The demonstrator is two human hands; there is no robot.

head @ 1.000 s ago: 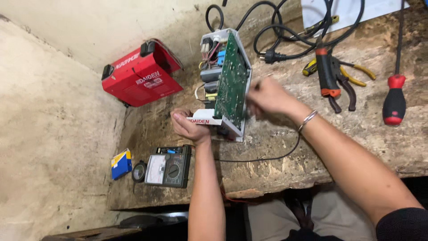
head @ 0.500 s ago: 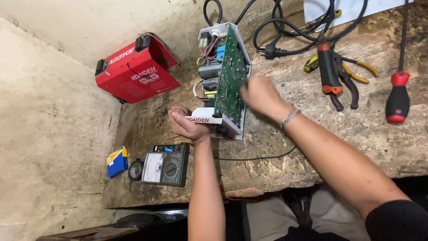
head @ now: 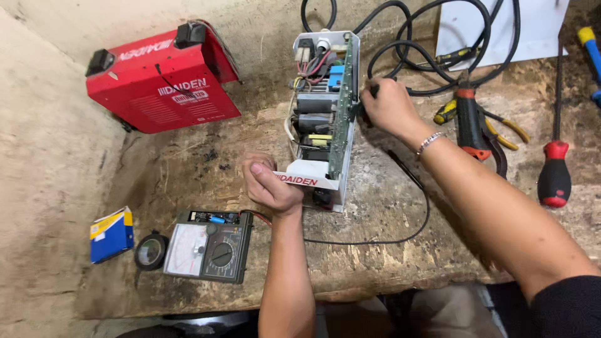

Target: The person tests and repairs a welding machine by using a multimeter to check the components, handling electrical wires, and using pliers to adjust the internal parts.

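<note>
Green circuit board (head: 339, 119) of the opened welder chassis (head: 322, 112) is being probed: left hand (head: 269, 188) is gripping its near white panel, right hand (head: 388, 109) is pinching a black probe at the board's right face. Steady tip contact seems needed.

The opened welder chassis (head: 325, 119) stands on edge mid-worktop, running near to far, with its green circuit board (head: 343, 125) upright along the right side. Capacitors, coils and coloured wires are exposed on the left, white front panel at the near end.
</note>
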